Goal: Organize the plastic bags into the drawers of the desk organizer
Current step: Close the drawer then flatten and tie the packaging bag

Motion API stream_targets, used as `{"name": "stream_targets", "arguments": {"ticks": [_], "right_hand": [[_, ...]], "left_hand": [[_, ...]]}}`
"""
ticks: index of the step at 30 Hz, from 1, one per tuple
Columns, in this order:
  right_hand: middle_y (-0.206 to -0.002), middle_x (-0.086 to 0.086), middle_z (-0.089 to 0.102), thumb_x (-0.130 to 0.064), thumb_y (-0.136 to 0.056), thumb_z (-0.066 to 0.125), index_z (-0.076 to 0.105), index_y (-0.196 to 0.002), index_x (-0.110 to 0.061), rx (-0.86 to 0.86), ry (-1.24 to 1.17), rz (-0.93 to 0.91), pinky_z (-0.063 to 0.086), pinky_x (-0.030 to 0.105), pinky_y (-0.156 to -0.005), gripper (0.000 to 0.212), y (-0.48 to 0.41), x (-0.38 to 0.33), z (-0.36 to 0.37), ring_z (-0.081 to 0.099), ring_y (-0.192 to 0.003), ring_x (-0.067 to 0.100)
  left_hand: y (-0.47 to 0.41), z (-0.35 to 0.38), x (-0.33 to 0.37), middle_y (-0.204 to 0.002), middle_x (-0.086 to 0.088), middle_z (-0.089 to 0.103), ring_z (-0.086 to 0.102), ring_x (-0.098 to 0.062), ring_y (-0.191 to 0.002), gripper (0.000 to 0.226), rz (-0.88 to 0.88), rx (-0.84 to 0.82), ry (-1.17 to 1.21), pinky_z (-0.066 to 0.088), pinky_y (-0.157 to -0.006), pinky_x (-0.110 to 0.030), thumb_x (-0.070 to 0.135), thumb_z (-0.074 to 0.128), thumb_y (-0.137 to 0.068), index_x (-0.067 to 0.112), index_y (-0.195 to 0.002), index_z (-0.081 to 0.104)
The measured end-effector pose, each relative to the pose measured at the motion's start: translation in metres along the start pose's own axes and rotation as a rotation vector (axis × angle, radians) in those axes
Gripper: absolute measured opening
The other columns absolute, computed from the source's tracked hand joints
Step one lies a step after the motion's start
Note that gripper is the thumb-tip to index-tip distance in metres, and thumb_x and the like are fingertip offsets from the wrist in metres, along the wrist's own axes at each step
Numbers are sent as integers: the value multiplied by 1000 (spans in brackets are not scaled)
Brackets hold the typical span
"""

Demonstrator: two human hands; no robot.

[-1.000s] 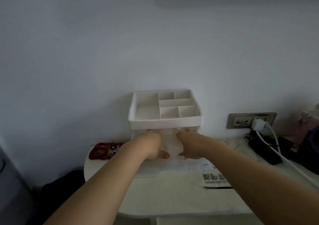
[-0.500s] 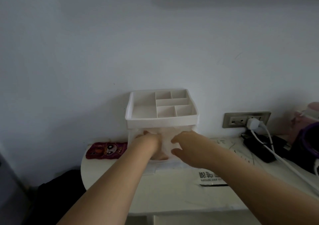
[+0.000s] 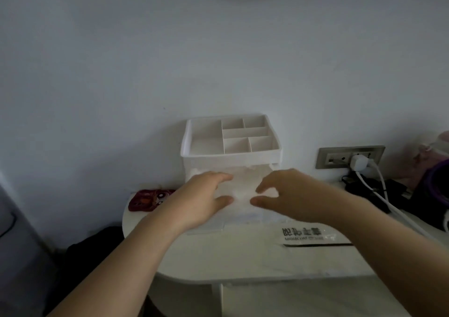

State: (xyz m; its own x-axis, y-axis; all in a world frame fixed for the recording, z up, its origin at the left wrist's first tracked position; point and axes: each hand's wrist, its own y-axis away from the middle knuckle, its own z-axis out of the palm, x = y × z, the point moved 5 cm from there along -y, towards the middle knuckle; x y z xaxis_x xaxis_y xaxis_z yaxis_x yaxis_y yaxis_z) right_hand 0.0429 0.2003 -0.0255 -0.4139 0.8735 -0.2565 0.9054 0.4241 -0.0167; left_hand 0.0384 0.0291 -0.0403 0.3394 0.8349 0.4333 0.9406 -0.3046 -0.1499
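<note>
Item: plastic bag (image 3: 315, 240), at 5 o'clock from the desk organizer (image 3: 230, 156).
Print: two dark lines, large characters above small letters.
Legibility: blurred, unreadable.
Other text: none readable.

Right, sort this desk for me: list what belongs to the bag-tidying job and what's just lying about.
Job: desk organizer, open drawer, plastic bags in it, printed plastic bag on the desk, left hand, right hand.
Lying about: red pouch, wall socket, white charger plug, white cable.

White, round-edged worktop (image 3: 243, 260). On it: desk organizer (image 3: 230, 156) at 12 o'clock by the wall, red pouch (image 3: 148, 200) approx 10, printed plastic bag (image 3: 306, 235) at 3, black cables (image 3: 364, 190) at 2.
</note>
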Motion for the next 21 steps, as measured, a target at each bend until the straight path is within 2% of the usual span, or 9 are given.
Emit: {"name": "stream_targets", "arguments": {"ticks": [2, 5, 7, 9, 12, 14, 18, 21], "right_hand": [[-121, -17, 57, -69, -77, 50, 59, -116, -37, 117, 11, -14, 46, 25, -88, 52, 12, 8, -10, 53, -93, -1], [-119, -23, 54, -71, -68, 57, 57, -113, -42, 156, 116, -17, 44, 26, -90, 54, 23, 22, -8, 43, -96, -3], [-122, -21, 53, -58, -75, 65, 58, -113, -41, 138, 148, -21, 41, 26, -94, 43, 22, 27, 1, 43, -101, -1], [-121, -16, 56, -43, -83, 66, 62, -110, -37, 151, 120, -22, 41, 26, -95, 28, 18, 29, 8, 47, -109, 3], [-107, -14, 64, -31, -88, 62, 67, -102, -34, 243, 52, -17, 42, 20, -83, 15, 11, 29, 5, 53, -89, 0], [-101, -13, 67, -27, -89, 62, 69, -101, -30, 329, 36, -34, 40, 19, -80, 14, 6, 28, -1, 53, -86, 0], [-96, -7, 66, -22, -86, 67, 69, -97, -22, 513, 53, -48, 39, 26, -83, 11, -6, 29, -9, 54, -97, 13], [-105, 1, 56, -26, -78, 75, 64, -102, -16, 662, 76, 11, 35, 25, -82, 29, -15, 36, -8, 49, -100, 19]], "left_hand": [[20, -5, -4, -128, 21, 51, 48, 6, -108, 51, 59, 101, 10, 38, -90, -17, 52, 60, -82, 36, -130, 50], [39, -2, -17, -125, 25, 46, 41, 0, -114, 62, 132, 180, -257, 34, -96, -25, 71, 51, -69, 40, -123, 55], [42, 5, -28, -130, 18, 48, 38, -8, -125, 52, 117, 196, -356, 28, -100, -29, 63, 59, -73, 38, -118, 61], [42, 6, -32, -131, 8, 53, 36, -19, -133, 34, 117, 256, -360, 29, -104, -36, 47, 71, -76, 32, -106, 69], [39, -3, -35, -124, -4, 60, 36, -35, -133, 19, 121, 419, -316, 37, -102, -52, 29, 82, -68, 24, -84, 73], [35, -11, -38, -124, -6, 59, 33, -36, -132, 16, 102, 489, -258, 37, -102, -52, 26, 81, -69, 22, -82, 72], [20, -16, -44, -133, -7, 51, 21, -31, -135, 14, 59, 555, -202, 31, -106, -49, 27, 77, -75, 21, -85, 70], [9, -15, -49, -135, -10, 46, 21, -35, -135, 25, 22, 596, -213, 34, -105, -51, 30, 78, -73, 19, -93, 66]]}}
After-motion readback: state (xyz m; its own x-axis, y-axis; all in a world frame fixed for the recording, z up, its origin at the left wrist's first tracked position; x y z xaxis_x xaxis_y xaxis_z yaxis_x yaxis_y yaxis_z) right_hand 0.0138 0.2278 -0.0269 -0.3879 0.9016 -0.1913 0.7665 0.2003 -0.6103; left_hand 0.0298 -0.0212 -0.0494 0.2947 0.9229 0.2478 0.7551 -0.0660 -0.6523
